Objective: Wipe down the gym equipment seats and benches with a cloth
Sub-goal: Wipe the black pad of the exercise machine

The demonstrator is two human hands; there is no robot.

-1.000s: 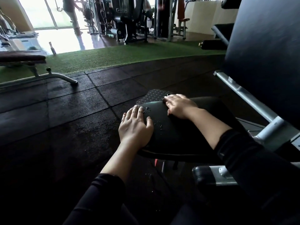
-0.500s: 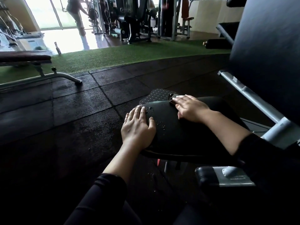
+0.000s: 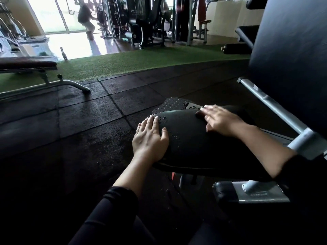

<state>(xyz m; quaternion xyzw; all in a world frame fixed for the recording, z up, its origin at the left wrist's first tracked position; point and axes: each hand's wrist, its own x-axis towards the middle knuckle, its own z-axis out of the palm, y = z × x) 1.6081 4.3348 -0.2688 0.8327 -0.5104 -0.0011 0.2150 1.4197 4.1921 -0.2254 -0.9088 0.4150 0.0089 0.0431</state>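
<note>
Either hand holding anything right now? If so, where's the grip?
Nothing gripped. Left hand lies flat on the seat near its front edge. Right hand is flat too, maybe pressing a dark cloth; too dark to tell.

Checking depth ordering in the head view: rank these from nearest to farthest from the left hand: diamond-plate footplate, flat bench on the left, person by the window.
1. Diamond-plate footplate: just beyond the left hand, past the seat pad front edge.
2. Flat bench: far left, at the turf edge.
3. Person by the window: far back, upper left, among the machines.
</note>
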